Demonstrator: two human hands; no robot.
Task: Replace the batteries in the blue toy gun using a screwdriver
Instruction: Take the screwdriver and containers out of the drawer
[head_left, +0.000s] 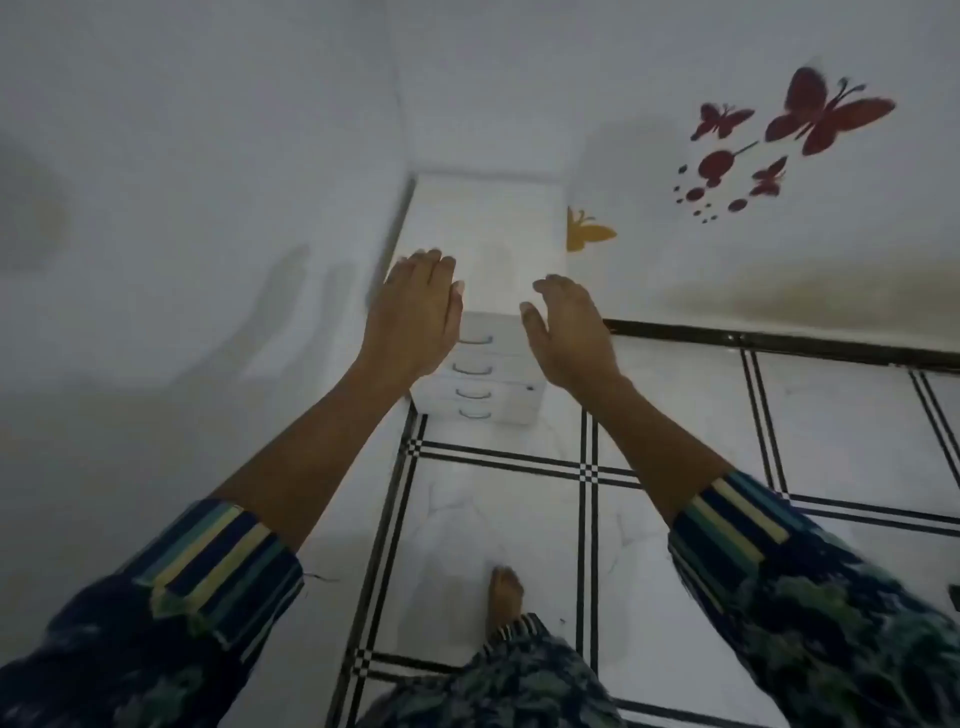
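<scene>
Both hands are held out forward, empty, fingers loosely spread: the left hand (415, 312) and the right hand (566, 327) are side by side, apart, over the near edge of a white drawer unit (488, 218) in the far corner. Red butterfly stickers (826, 111) mark the right wall. Where the blue toy gun lies cannot be told.

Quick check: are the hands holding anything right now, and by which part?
Nothing is held. The left hand and right hand are both open and empty, stretched out toward the white drawer unit.
</scene>
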